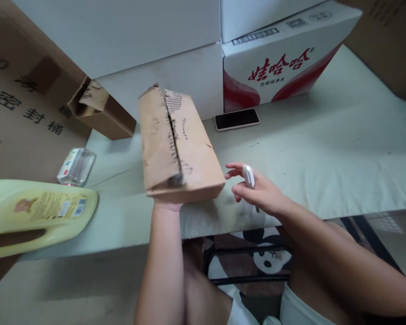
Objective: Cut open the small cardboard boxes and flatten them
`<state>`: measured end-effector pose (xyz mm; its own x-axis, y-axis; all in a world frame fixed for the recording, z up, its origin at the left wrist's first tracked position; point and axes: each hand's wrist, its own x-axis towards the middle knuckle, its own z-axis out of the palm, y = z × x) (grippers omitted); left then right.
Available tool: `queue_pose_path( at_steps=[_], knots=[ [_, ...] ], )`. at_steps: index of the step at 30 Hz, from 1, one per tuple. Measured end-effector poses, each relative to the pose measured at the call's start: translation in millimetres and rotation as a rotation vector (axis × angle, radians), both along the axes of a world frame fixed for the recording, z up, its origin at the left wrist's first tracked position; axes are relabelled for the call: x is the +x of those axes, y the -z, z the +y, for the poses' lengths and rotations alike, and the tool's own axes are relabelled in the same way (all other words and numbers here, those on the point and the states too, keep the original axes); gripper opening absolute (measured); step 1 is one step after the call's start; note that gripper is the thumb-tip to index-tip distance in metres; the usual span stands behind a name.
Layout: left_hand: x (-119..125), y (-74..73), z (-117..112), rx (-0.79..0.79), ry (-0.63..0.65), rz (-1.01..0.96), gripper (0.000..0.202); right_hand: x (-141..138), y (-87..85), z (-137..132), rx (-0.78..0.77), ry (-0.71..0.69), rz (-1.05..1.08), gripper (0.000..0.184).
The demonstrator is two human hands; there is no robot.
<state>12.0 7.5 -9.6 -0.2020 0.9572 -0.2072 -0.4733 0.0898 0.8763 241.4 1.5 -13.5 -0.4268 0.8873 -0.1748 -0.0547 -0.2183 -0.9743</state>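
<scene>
Kraft cardboard box [198,151] sat tilted over the pale table cover [318,149], left hand [168,206] under its near end; fingers were hidden, so couldn't tell a firm grasp from a flat palm. Right hand [257,189] was just beside the box's near right corner, fingers loosely curled, thumb apart, with a white plastic piece [248,176] at the index finger; couldn't tell if pinched or worn. Main risk, my read: support from one hand only, so shifting contents or a sideways push could roll the box off. Second: ragged top seam and lifted near flap; a hard pull there could tear the board further. Materials: box matte, rectangular, scuffed; cover soft-looking, wrinkled right of the box. Glossy flat phone [237,119] lay beyond the box's right side, exposed to a drop. Clear plastic container [83,166] and smooth, rounded yellow jug [83,228] were left of it.
</scene>
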Motion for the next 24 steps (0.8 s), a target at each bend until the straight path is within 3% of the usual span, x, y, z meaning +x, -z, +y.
queue_pose_path(
  at_steps=[3,6,14,22,24],
  knots=[
    [5.2,6.9,-1.7,-0.146,0.012,-0.114,0.039,-3.9,5.7,-7.0,0.315,-0.061,-0.135,0.067],
    [6.7,10.6,-4.4,-0.23,0.03,-0.104,0.032,-3.3,13.4,-7.2,0.498,-0.067,-0.229,0.078],
    [6.4,9.6,-8.1,-0.066,0.011,-0.036,0.042,-2.6,18.4,-4.6,0.649,-0.025,-0.278,0.083],
    [1.8,17.6,-22.2,0.032,0.23,-0.034,0.074,-1.0,18.0,-3.4,0.865,0.227,-0.284,0.077],
    [-0.2,19.8,-22.2,0.019,0.245,-0.049,0.073,-1.5,14.4,-3.9,0.906,0.236,-0.247,0.073]
  ],
)
